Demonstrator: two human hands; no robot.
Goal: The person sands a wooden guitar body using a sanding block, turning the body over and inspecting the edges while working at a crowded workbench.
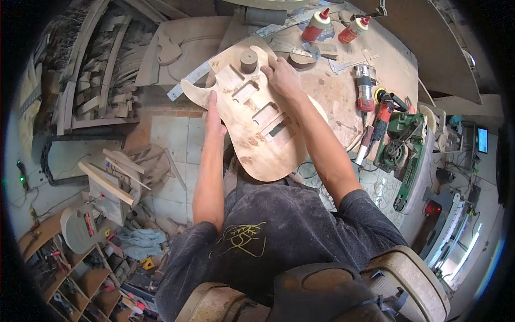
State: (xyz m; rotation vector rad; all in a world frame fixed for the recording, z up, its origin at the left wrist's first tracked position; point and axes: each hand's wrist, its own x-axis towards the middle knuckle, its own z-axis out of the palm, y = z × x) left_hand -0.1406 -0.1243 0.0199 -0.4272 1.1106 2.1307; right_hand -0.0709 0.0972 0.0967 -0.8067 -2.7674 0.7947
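Note:
A pale wooden electric guitar body [255, 147] with routed cavities lies over the near edge of the bench, its rounded end towards me. My left hand [213, 115] grips its left edge below the horn, thumb on the top face and the other fingers mostly hidden. At the opposite edge, by the right cutaway, my right hand [283, 78] has its fingers closed over the rim. Between the two horns stands a short brown cylinder [248, 61] with a small dark centre; whether it touches the wood I cannot tell.
On the dusty bench [338, 104] are two glue bottles [316, 24], a caliper [343, 65], a grey-red power tool [365, 88], an angle polisher [383, 112] and a green belt sander [399, 145]. Wood offcuts [115, 70] fill a rack at left. Shelves [80, 273] hold tools lower left.

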